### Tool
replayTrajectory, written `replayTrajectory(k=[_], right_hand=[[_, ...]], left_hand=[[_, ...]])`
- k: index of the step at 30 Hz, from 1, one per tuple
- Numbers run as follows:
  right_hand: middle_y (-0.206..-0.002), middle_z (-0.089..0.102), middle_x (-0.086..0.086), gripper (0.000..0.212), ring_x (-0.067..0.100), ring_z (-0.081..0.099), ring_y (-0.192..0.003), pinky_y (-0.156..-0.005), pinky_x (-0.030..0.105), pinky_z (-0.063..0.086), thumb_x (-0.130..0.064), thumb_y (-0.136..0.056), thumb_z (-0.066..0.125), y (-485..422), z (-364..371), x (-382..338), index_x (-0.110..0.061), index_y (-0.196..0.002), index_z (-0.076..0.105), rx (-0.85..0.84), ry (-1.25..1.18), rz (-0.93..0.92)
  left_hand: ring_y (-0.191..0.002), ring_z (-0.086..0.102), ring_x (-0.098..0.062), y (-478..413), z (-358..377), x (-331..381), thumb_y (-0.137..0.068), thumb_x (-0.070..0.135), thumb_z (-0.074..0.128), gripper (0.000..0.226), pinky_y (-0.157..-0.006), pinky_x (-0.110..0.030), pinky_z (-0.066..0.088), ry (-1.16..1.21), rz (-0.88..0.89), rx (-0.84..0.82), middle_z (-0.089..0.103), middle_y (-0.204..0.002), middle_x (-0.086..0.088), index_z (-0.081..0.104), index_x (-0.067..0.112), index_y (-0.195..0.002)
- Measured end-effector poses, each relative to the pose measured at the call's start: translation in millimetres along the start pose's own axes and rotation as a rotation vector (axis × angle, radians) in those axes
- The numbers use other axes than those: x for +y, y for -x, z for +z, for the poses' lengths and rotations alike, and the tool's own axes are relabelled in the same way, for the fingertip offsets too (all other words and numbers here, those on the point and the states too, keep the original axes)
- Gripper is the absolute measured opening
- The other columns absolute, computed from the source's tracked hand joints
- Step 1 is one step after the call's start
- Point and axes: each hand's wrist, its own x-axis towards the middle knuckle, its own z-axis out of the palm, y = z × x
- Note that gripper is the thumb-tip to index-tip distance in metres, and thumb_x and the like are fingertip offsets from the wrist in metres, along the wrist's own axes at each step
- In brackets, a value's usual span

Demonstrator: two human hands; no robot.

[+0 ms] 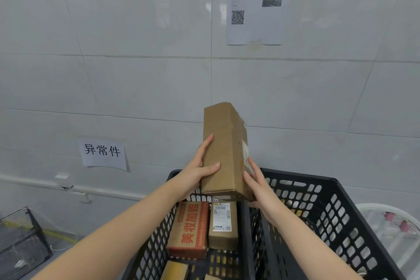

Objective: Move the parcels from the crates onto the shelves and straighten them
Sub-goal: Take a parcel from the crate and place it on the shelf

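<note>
A pale tiled wall (136,75) is filling most of the head view. Below it two black perforated crates are sitting side by side, the left crate (156,241) just beside the right crate (329,218).

A tall cardboard parcel (223,154) is being held upright in the air above the far rim of the left crate, clear of the parcels lying beneath it (a pale label is showing on its right face, too blurred to read). Both bare forearms are reaching up from the bottom of the view.

The left hand (200,170) is gripping the parcel's lower left edge, with its fingers lying up the side face and its thumb pressing across the front. The right hand (258,186) is clasping the lower right edge. Its fingers are lying up the labelled face, its thumb is at the front corner, and its palm is sitting near the bottom corner.

Inside the left crate a red-printed parcel (191,232) is lying against a smaller labelled parcel (222,227), the two touching along their long sides.

On the wall a printed notice (255,7) with a QR code is hanging at the upper right. A small paper sign (103,153) is sticking low on the left.
</note>
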Motion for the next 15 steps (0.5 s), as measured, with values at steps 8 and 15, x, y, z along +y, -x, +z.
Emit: replayTrajectory(k=[8, 15], right_hand=[[-0.147, 0.035, -0.008, 0.059, 0.018, 0.049, -0.126, -0.086, 0.044, 0.058, -0.046, -0.09, 0.064, -0.4, -9.1, 9.3, -0.059, -0.139, 0.034, 0.063, 0.114, -0.038], [-0.142, 0.032, -0.008, 0.067, 0.005, 0.034, -0.127, -0.108, 0.033, 0.037, -0.038, -0.096, 0.056, 1.2, -12.8, 8.7, -0.053, -0.148, 0.016, 0.207, 0.43, -0.19]], left_hand=[[-0.147, 0.022, -0.011, 0.8, -4.1, 11.3, -0.1, 0.034, 0.056, 0.054, -0.116, -0.039, 0.036, -0.342, -0.066, 0.043, 0.011, -0.162, 0.014, 0.032, 0.059, -0.142], [-0.15, 0.019, -0.015, -7.7, 7.0, 12.2, -0.08, 0.058, 0.066, 0.08, -0.122, -0.047, 0.024, -0.444, 0.002, 0.028, 0.014, -0.164, 0.012, 0.02, 0.064, -0.145]])
